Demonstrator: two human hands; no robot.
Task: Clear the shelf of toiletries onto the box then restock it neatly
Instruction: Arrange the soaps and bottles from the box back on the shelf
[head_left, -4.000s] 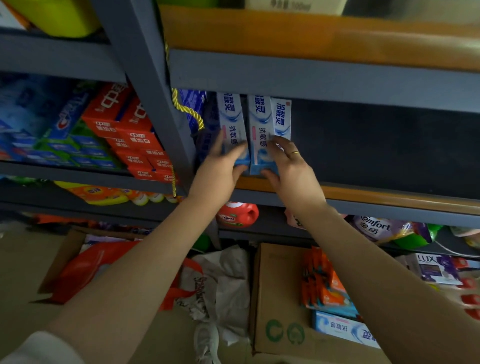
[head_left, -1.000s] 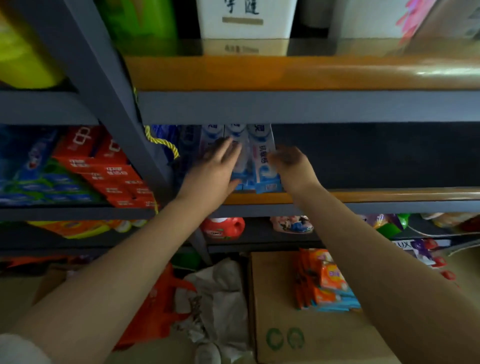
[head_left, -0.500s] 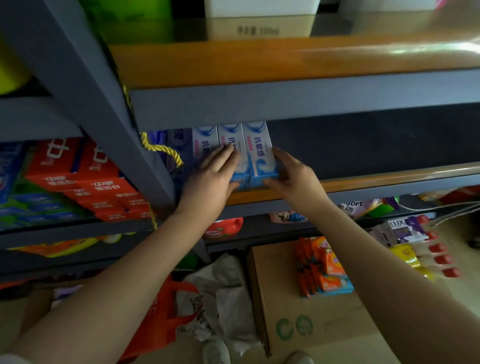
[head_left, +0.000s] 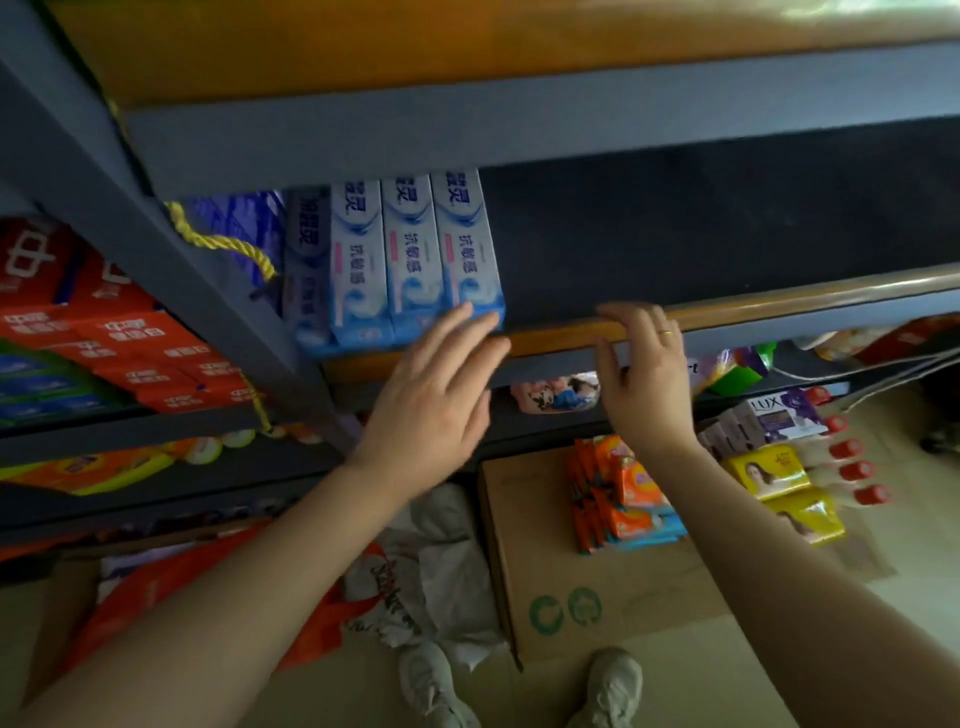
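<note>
Open hands at a shelf (head_left: 737, 317) holding blue-and-white toothpaste boxes (head_left: 415, 260)

The boxes, printed in Chinese, stand upright at 10 o'clock. The left hand (head_left: 434, 400), fingers spread, grips nothing; the right hand (head_left: 641, 379), empty, rests fingertips on the shelf edge. At 5 o'clock, orange packets (head_left: 618, 493) lie on a cardboard box (head_left: 597, 597); LUX boxes (head_left: 779, 415) sit beside.

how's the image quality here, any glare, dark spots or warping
Head view: glare streaks the orange shelf edge at right; the shelf interior behind the blue toothpaste boxes is deep shadow; wide-angle warping bends the grey upright; the left hand and right hand look slightly motion-softened.
</note>
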